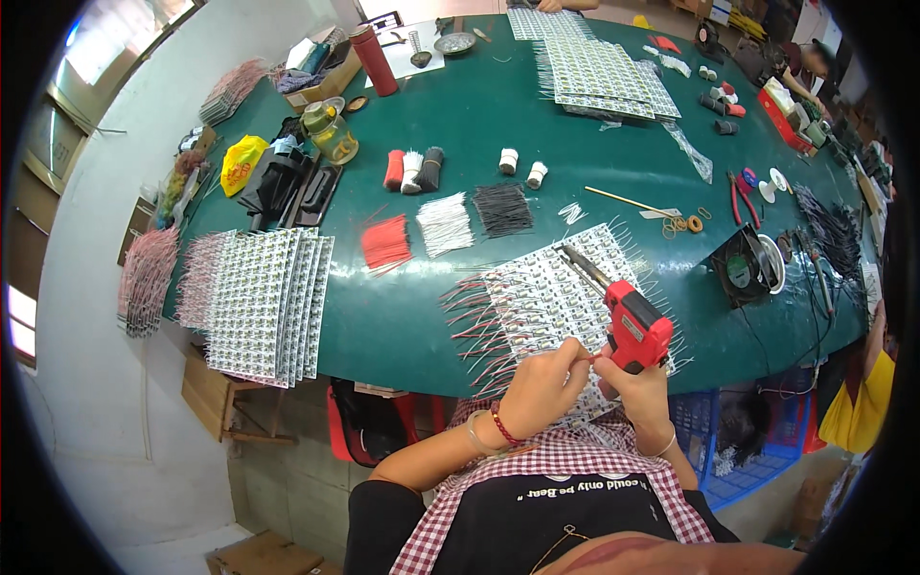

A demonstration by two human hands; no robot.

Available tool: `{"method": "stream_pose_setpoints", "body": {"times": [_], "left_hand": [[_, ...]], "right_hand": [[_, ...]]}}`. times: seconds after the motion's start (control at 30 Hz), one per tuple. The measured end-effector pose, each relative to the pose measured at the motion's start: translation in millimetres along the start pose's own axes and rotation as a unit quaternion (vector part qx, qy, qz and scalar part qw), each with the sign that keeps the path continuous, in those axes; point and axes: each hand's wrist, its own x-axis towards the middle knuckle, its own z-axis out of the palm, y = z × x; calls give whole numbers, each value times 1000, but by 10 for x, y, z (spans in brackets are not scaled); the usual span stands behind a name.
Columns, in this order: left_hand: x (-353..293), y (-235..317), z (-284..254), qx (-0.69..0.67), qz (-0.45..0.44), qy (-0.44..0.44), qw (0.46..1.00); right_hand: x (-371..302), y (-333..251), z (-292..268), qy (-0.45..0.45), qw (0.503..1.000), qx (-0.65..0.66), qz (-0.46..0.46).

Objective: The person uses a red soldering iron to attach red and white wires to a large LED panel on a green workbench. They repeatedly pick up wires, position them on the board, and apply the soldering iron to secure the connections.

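My right hand [640,391] is closed around the handle of a red and black soldering gun [640,326]. Its long dark tip points up and left over a white circuit-board panel [551,287] at the table's near edge. Rows of small parts cover that panel, and red, white and black wires stick out from its sides. Just left of the gun's grip, my left hand [544,391] is closed in a pinch, close to the right thumb. Whatever its fingertips hold is too small to make out.
Beyond the panel lie cut red wires [386,243], white wires [445,224] and black wires [502,210]. A stack of wired panels [264,305] stands at left, another stack [604,77] at the far side. A small fan [740,266] and red pliers [744,199] are at right.
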Motion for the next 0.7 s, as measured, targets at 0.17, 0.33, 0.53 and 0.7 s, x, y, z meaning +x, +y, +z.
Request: {"method": "stream_pose_setpoints", "body": {"times": [0.17,0.33,0.53,0.7], "left_hand": [[-2,-98,-28,-19,22,-24,999],[5,-72,-88,62,71,-20,995],[-33,-55,-59,96,99,-1,990],[-5,-105,-95,50,105,-18,993]], "right_hand": [[20,172,-95,-11,999,-53,-4],[-32,213,-61,-25,992,-99,-76],[-14,234,-62,-28,993,-90,-74],[-3,232,-103,-36,988,-136,-64]]}}
